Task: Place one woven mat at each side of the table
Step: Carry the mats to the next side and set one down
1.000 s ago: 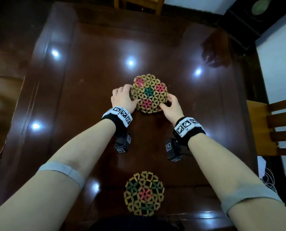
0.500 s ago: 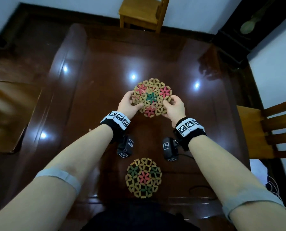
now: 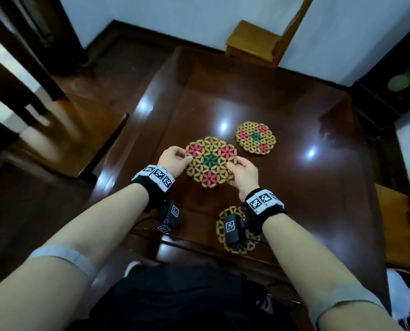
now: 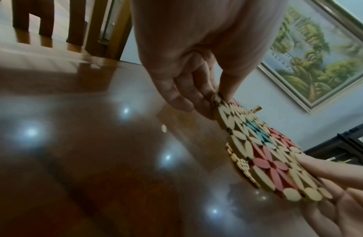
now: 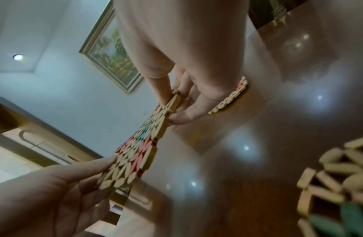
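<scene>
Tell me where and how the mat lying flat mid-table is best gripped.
The flat mat is thin and flush on the table, so likely by its rim: come from above at the near edge, hook fingertips into the open weave or under the rim, thumb on top, as both hands hold the lifted mat.

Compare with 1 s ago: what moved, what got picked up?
Both hands lifted the top mat off the stack at the middle of the table and brought it toward the person and to their left; left hand and right hand still pinch its opposite edges. That uncovered a second mat, left lying where the stack was. The near-edge mat stayed put.
</scene>
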